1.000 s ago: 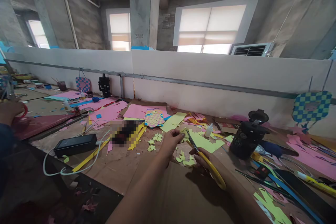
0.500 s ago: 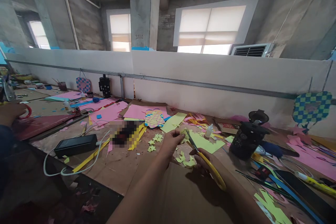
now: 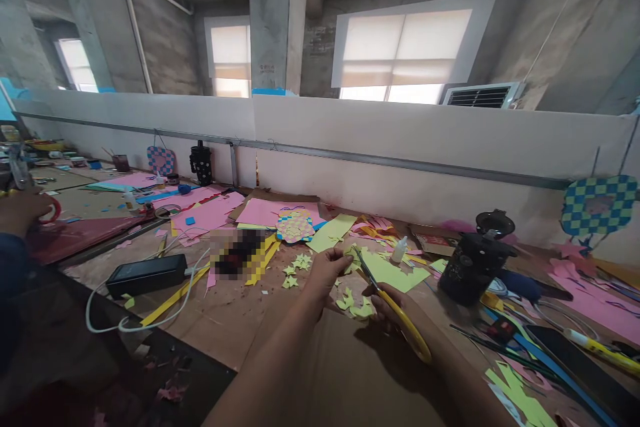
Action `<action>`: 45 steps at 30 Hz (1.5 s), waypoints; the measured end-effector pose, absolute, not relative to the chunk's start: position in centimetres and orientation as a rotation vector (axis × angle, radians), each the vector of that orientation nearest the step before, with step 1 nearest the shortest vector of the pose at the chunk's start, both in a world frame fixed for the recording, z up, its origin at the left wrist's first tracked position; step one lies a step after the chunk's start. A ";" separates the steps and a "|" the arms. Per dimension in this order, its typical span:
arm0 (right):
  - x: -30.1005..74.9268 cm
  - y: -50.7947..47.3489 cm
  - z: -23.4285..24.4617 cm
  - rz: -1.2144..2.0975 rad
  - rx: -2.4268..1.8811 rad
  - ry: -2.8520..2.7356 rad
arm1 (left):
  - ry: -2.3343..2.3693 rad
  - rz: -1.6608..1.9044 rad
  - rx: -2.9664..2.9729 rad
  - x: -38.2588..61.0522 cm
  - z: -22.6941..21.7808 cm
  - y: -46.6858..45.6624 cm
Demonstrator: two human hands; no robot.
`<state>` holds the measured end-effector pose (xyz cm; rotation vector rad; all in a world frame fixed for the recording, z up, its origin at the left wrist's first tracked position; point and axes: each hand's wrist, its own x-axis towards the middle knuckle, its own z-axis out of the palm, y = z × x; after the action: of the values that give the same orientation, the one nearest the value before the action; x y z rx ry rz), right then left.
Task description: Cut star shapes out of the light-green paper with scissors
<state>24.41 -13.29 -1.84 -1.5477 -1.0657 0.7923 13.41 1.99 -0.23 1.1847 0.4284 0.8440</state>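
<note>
My left hand point(image 3: 327, 272) pinches a small piece of yellow-green paper point(image 3: 353, 257) above the table. A pair of scissors point(image 3: 409, 328) with yellow handles is in my right hand point(image 3: 387, 305), its blades reaching up and left to that piece. How far the blades are apart is too small to tell. Just below the hands lie yellow-green paper scraps point(image 3: 361, 310). Several cut paper stars point(image 3: 301, 261) rest to the left of my left hand. Behind the scissors, a larger yellow-green sheet point(image 3: 393, 272) with a notched edge lies flat.
A white glue bottle point(image 3: 399, 251) stands near the sheet. To the right is a black cup point(image 3: 473, 267) with its lid raised; a black power bank point(image 3: 146, 275) with a white cable lies left. A checkered paper piece point(image 3: 295, 225) sits behind. Another person's hand point(image 3: 23, 210) holds red-handled scissors at far left.
The view has shifted very slightly. Both my hands keep nearly the same pose, with the scissors still at the small paper piece.
</note>
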 end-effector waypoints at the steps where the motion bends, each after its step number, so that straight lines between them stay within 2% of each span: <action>1: 24.6 -13.3 -1.8 0.809 -1.553 -1.074 | 0.427 0.843 1.186 13.4 -0.3 2.0; 45: 23.2 -14.2 0.7 0.822 -1.568 -1.076 | 0.465 0.835 1.169 12.9 0.5 1.6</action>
<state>23.20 -14.20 0.70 -1.5676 -1.0761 0.8216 12.94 1.55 0.51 1.1685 0.4648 0.8350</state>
